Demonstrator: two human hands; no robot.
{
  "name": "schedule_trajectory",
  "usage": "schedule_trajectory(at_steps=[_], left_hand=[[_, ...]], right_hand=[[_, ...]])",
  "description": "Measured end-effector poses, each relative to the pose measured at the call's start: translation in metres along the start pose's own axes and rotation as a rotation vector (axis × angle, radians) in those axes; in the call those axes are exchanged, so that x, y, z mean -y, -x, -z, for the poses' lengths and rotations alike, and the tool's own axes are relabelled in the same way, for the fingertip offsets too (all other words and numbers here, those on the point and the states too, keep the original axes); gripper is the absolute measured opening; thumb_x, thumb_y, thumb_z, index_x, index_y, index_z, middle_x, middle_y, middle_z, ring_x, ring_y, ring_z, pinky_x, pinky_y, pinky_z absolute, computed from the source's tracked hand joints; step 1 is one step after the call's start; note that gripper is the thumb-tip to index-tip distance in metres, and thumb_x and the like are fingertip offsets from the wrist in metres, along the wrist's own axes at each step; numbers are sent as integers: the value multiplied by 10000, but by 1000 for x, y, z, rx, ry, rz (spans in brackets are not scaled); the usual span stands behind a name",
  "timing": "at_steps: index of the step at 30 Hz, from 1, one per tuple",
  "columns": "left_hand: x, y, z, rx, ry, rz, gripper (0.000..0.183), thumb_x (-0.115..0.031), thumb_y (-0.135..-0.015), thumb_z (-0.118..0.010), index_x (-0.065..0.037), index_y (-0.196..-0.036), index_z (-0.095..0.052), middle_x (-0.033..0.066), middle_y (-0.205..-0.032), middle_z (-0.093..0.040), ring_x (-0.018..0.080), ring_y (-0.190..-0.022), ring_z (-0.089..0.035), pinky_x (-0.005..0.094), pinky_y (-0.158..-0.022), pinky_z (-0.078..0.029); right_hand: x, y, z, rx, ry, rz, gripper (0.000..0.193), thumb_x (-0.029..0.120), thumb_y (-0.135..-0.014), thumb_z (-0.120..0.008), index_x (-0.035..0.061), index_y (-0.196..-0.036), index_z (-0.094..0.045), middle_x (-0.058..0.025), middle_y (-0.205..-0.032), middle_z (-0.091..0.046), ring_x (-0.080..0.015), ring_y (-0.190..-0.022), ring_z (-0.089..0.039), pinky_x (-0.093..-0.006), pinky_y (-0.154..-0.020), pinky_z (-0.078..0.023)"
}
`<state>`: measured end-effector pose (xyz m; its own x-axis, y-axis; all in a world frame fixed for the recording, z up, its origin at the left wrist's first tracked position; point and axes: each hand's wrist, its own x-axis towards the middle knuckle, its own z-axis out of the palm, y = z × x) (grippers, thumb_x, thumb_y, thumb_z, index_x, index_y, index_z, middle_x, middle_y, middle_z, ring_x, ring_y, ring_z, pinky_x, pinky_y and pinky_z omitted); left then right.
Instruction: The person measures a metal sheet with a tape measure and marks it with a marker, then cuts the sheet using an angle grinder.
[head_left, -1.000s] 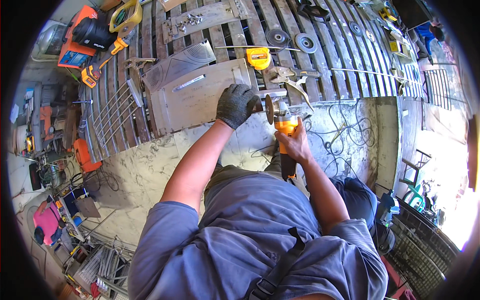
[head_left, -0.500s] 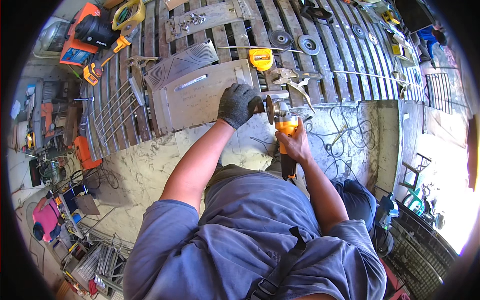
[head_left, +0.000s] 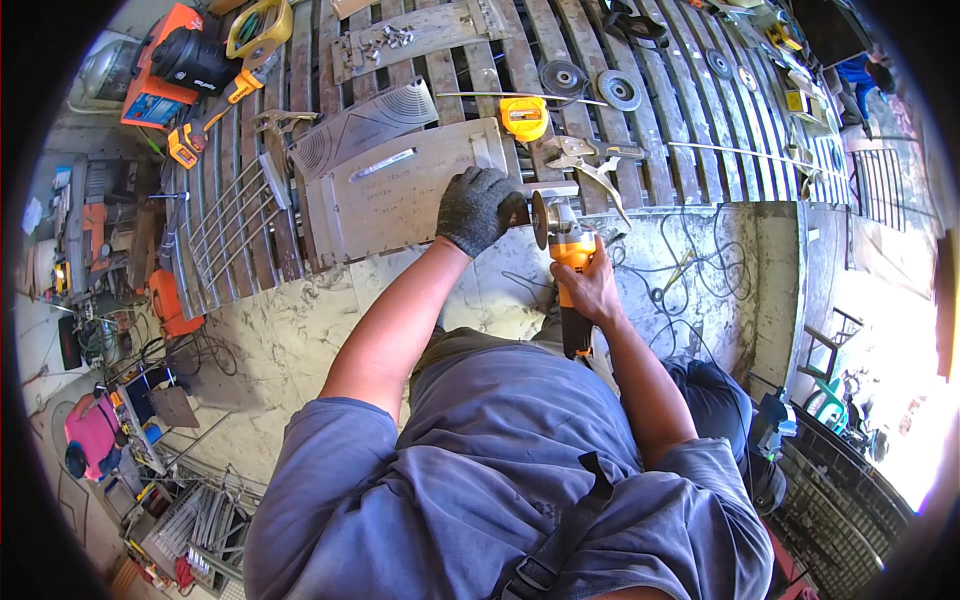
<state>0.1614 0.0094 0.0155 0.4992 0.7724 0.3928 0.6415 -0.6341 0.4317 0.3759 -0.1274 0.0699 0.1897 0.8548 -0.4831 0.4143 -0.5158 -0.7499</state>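
Note:
My right hand [head_left: 592, 285], bare, is wrapped around the body of a yellow and black angle grinder [head_left: 572, 255]. Its cutting disc [head_left: 541, 219] stands on edge just right of my left hand [head_left: 476, 210], which wears a dark grey knit glove. That hand's fingers are curled closed at the bench's front edge; a small brownish piece [head_left: 520, 213] shows between glove and disc, and the grip itself is hidden. Beyond the disc lies a light metal strip [head_left: 550, 189]. Under and left of the glove is a flat grey metal plate [head_left: 390, 200] with handwriting and a white marker [head_left: 382, 165].
On the slatted bench [head_left: 690, 130] are a yellow tape measure [head_left: 524, 118], locking pliers [head_left: 590, 165], grinding discs [head_left: 619, 90], a patterned plate [head_left: 362, 127] and another yellow grinder [head_left: 215, 112]. Cables [head_left: 690, 260] lie below the bench at right. Other people are at far left and upper right.

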Motion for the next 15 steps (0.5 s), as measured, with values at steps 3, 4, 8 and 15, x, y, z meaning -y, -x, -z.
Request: schedule_trajectory(at_steps=[3,4,8,15], left_hand=[[0,0,-1,-14,4,-7,171,-297,-938,-682,-143,-991,-733,57,-993,-710,302,-937,-656,428,-865,-519],[0,0,-1,-28,7,-6,168,-295,-934,-685,-143,-990,-733,56,-989,-708,302,-933,-656,427,-859,-520],[2,0,-3,-18,-1,-17,169,-294,-928,-691,-142,-989,-734,58,-981,-707,301,-929,-656,427,-853,-521],[-1,-1,0,-22,2,-20,180,-303,-916,-703,-142,-991,-736,55,-988,-706,300,-935,-655,430,-852,-517]], right_hand=[[0,-1,0,10,-12,8,830,309,-809,-770,4,-1475,-380,-215,-1093,-703,-335,-973,-706,-424,-886,-556],[0,-1,1,13,-10,22,832,312,-808,-770,5,-1476,-379,-214,-1091,-704,-334,-969,-707,-422,-883,-557],[-5,-2,-1,15,-20,-6,828,308,-807,-769,5,-1474,-382,-215,-1089,-704,-340,-970,-705,-426,-884,-556],[-8,-1,-3,-25,-4,23,746,308,-791,-785,-10,-1371,-441,-206,-1065,-696,-326,-954,-695,-425,-875,-552]])
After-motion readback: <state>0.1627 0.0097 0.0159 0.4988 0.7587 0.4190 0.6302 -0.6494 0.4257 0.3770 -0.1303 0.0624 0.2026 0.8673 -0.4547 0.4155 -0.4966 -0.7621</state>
